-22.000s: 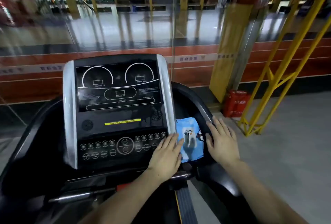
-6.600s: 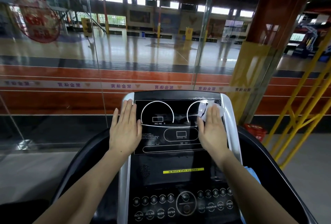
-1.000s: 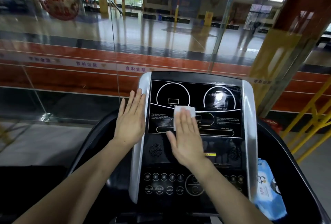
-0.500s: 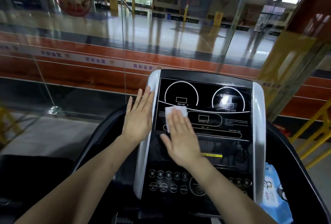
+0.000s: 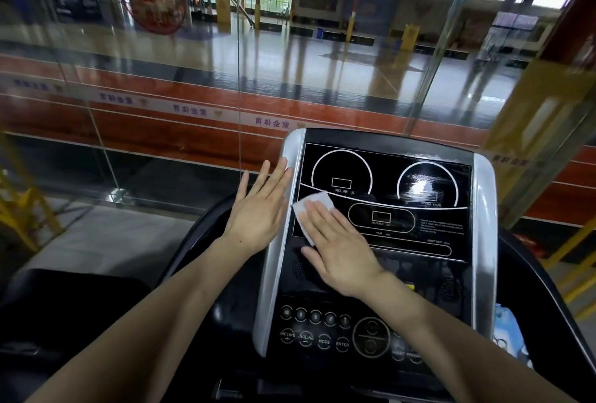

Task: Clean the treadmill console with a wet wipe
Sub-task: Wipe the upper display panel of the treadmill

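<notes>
The treadmill console (image 5: 419,209) is a black glossy panel with two dial outlines, silver side strips and a row of buttons below. A white wet wipe (image 5: 310,207) lies flat on the panel's left part, under the fingers of my right hand (image 5: 335,246), which presses it down with a flat palm. My left hand (image 5: 259,209) rests open and flat against the console's left silver strip, fingers pointing up. A wet sheen shows on the right dial.
A blue pack of wipes (image 5: 511,338) sits in the tray at the console's right edge. Black curved handrails (image 5: 193,235) flank the console. A glass wall (image 5: 238,80) stands just behind it. Yellow metal frames (image 5: 19,209) are at the far left and right.
My right hand has slid the wipe leftward across the panel, from the middle to its left edge. My left hand stays on the left strip. The camera has turned left.
</notes>
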